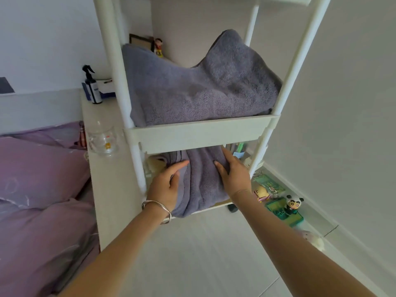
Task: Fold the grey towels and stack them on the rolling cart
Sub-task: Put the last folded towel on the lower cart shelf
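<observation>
Head cam looks down at a white rolling cart on pale floor tiles, in a white-walled corner beside a bed with purple bedding. One grey towel sits bunched on the middle shelf. A second grey towel droops off the bottom shelf, with the left hand and right hand pressing it, fingers straight.

Soft, even daylight; wide-angle bending at the edges, slightly soft focus throughout.

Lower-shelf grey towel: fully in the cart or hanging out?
Partly out. The lower towel lies on the bottom shelf, but its front end drapes over the edge; left hand and right hand press on it.
</observation>
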The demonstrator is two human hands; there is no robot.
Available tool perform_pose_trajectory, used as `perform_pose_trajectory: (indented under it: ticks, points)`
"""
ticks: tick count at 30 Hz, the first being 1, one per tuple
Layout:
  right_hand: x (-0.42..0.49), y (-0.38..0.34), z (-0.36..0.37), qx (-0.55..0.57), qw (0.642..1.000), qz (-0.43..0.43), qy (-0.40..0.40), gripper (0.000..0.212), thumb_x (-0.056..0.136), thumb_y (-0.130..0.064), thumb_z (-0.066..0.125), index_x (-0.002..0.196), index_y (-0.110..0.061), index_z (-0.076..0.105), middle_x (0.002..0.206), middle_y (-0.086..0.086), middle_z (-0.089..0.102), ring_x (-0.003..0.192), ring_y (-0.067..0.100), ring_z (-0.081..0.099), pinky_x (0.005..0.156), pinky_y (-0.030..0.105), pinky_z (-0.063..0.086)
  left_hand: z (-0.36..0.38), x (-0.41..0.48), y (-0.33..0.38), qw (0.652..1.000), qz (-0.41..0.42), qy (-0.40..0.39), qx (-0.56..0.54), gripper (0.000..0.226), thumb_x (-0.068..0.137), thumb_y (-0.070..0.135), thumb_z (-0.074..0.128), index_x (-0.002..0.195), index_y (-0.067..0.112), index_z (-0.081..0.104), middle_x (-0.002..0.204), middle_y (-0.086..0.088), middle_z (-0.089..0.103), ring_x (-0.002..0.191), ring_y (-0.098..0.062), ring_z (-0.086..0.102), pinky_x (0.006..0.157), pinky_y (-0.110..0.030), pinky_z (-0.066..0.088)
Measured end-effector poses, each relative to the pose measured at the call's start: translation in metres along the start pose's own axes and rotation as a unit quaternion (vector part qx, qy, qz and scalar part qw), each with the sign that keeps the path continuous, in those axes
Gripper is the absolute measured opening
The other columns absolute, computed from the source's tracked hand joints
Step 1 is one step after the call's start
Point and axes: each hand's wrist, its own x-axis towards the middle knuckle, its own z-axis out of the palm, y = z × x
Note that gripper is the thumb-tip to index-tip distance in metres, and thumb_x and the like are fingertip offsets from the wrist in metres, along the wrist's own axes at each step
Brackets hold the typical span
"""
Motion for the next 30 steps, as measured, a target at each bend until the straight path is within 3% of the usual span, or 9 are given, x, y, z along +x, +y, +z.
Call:
perform_pose_trajectory:
  ticks: [6, 11, 13, 15, 18, 21, 24, 26, 30]
  points:
    - [0.008, 0.000, 0.012, -0.030, 0.999, 0.006, 0.022, 0.049, 0.097, -0.041, 0.042, 0.144, -0.035, 0.030, 0.131, 0.005, 0.054, 0.110, 0.029, 0.055, 0.083, 0.037, 0.046, 0.003, 0.004, -0.008, 0.997, -0.018, 0.068, 0.027, 0.045, 0.090, 0.007, 0.035, 0.124, 0.025, 0.058, 0.115, 0.011, 0.057, 0.102, -0.003, 0.051, 0.083, -0.002, 0.033]
    - [0.009, -0.002, 0.012, -0.112, 0.993, 0.039, -0.030, 0.056, 0.099, -0.024, 0.040, 0.150, -0.028, 0.016, 0.138, 0.012, 0.041, 0.116, 0.035, 0.049, 0.090, 0.043, 0.045, 0.014, 0.006, -0.006, 0.976, -0.049, 0.136, 0.160, 0.060, 0.082, -0.011, 0.043, 0.129, 0.025, 0.054, 0.118, -0.008, 0.049, 0.112, -0.028, 0.049, 0.094, -0.028, 0.039]
    - [0.003, -0.006, 0.010, -0.188, 0.980, -0.035, 0.050, 0.058, 0.093, -0.007, 0.041, 0.147, -0.022, 0.027, 0.141, 0.015, 0.041, 0.122, 0.036, 0.047, 0.098, 0.045, 0.042, 0.015, 0.008, -0.006, 0.949, -0.070, 0.135, 0.278, 0.067, 0.075, -0.012, 0.055, 0.134, 0.019, 0.048, 0.134, -0.018, 0.042, 0.121, -0.038, 0.042, 0.100, -0.043, 0.038]
    - [0.001, 0.000, 0.011, -0.236, 0.948, -0.186, 0.102, 0.053, 0.086, -0.008, 0.041, 0.138, -0.019, 0.046, 0.135, 0.013, 0.052, 0.121, 0.036, 0.051, 0.103, 0.048, 0.039, 0.019, 0.011, -0.012, 0.903, 0.028, 0.145, 0.403, 0.059, 0.076, -0.005, 0.055, 0.131, 0.014, 0.053, 0.133, -0.020, 0.048, 0.122, -0.039, 0.044, 0.104, -0.047, 0.036]
    - [-0.005, 0.015, 0.015, -0.286, 0.901, -0.325, 0.009, 0.045, 0.099, -0.034, 0.026, 0.130, -0.021, 0.056, 0.132, 0.012, 0.057, 0.120, 0.031, 0.055, 0.106, 0.045, 0.027, 0.027, 0.008, -0.030, 0.857, 0.163, 0.028, 0.489, 0.048, 0.082, 0.015, 0.036, 0.124, 0.010, 0.059, 0.118, -0.012, 0.064, 0.116, -0.034, 0.056, 0.104, -0.044, 0.032]
    - [-0.012, 0.029, 0.017, -0.364, 0.892, -0.249, -0.101, 0.068, 0.100, -0.047, 0.004, 0.120, -0.024, 0.065, 0.117, 0.013, 0.066, 0.109, 0.030, 0.062, 0.102, 0.044, 0.036, 0.026, -0.001, -0.036, 0.844, 0.036, -0.126, 0.521, 0.058, 0.089, 0.037, 0.021, 0.132, 0.015, 0.053, 0.106, -0.012, 0.070, 0.102, -0.036, 0.064, 0.090, -0.047, 0.048]
    - [-0.018, 0.036, 0.020, -0.381, 0.895, -0.175, -0.154, 0.079, 0.098, -0.050, -0.003, 0.110, -0.026, 0.071, 0.105, 0.012, 0.071, 0.102, 0.031, 0.065, 0.096, 0.039, 0.046, 0.026, 0.004, -0.037, 0.813, -0.102, -0.168, 0.548, 0.059, 0.096, 0.048, 0.003, 0.150, 0.026, 0.011, 0.150, -0.012, 0.033, 0.137, -0.035, 0.029, 0.112, -0.046, 0.019]
    - [-0.018, 0.031, 0.018, -0.389, 0.896, -0.167, -0.132, 0.084, 0.097, -0.050, -0.008, 0.112, -0.022, 0.070, 0.108, 0.013, 0.070, 0.107, 0.032, 0.063, 0.107, 0.041, 0.030, 0.029, 0.008, -0.034, 0.773, -0.171, -0.201, 0.577, 0.056, 0.099, 0.045, 0.006, 0.150, 0.023, -0.004, 0.157, -0.012, 0.009, 0.143, -0.035, 0.009, 0.116, -0.045, 0.005]
    - [-0.014, 0.024, 0.013, -0.437, 0.869, -0.142, -0.183, 0.101, 0.070, -0.049, -0.028, 0.145, -0.019, 0.032, 0.147, 0.009, 0.038, 0.141, 0.030, 0.023, 0.114, 0.042, -0.014, 0.035, 0.012, -0.031, 0.759, -0.210, -0.182, 0.589, 0.065, 0.099, 0.047, 0.006, 0.149, 0.008, -0.007, 0.157, -0.018, 0.003, 0.143, -0.040, 0.005, 0.117, -0.047, 0.002]
